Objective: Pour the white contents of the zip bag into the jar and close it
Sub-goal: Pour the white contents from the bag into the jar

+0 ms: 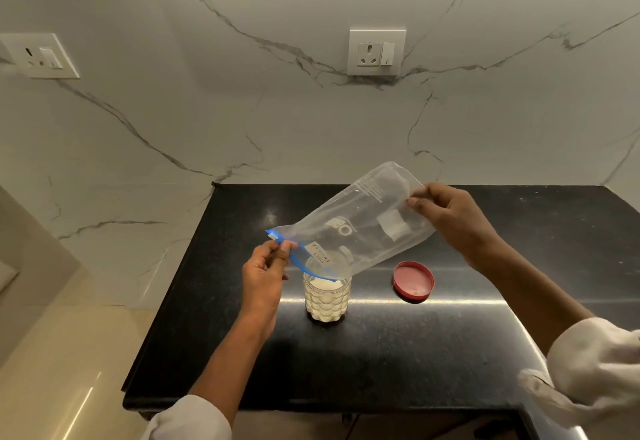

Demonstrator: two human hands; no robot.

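Note:
A clear zip bag (360, 228) with a blue zip strip is tilted mouth-down over an open clear jar (327, 299) that stands on the black counter (415, 353). The jar is nearly full of white powder. My left hand (266, 266) pinches the blue zip edge at the bag's mouth, just left of the jar. My right hand (446, 217) pinches the raised bottom end of the bag, up and to the right. The bag looks almost see-through, with little powder visible inside. A red lid (413, 281) lies upside down on the counter to the right of the jar.
The black counter meets a marble-look wall behind, with a wall socket (376, 52) above the middle and another socket (38, 55) at the far left. The counter's left edge drops to a pale floor (62, 353).

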